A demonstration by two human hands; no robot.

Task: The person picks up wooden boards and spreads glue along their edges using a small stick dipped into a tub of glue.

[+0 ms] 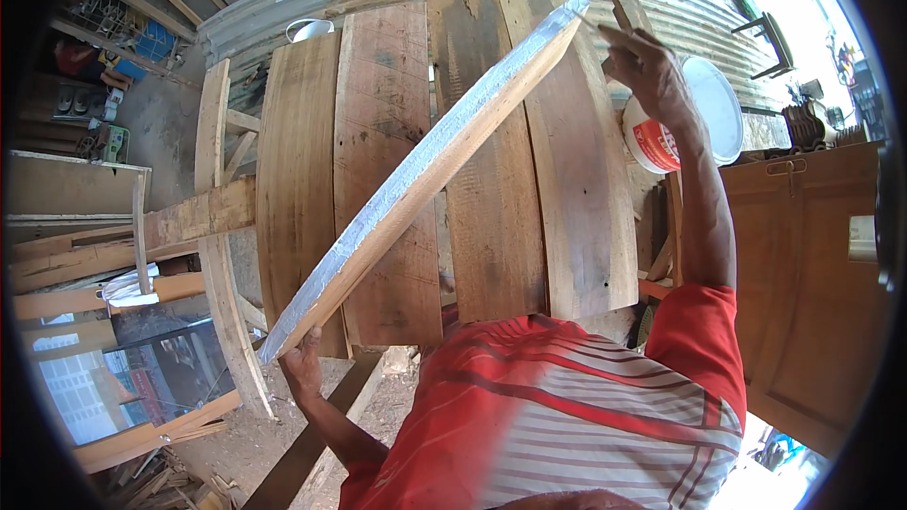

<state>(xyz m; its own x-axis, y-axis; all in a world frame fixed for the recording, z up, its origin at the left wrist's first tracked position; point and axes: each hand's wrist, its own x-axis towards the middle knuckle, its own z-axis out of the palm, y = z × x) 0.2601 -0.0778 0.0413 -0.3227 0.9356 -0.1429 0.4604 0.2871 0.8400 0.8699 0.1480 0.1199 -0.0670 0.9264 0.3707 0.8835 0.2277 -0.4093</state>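
L hand (302, 359) gripping near end of wood strip (430, 161), strip slanting over wide planks (387, 66); R hand (652, 80) hovering by far end, grip unclear. Whitish coat apparently covering full-length top face; side face bare.

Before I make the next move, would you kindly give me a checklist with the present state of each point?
1. Left hand on the near end of the long wooden beam: ok, it holds that end.
2. Right hand gripping the far end: cannot tell; it is close by, but contact is unclear.
3. Pale bluish-white layer running along the beam's narrow face: ok, nearly end to end.
4. Wide brown wooden planks closed up tightly: not ok, gaps show between some.
5. White bucket with a red label apart from the beam: ok.
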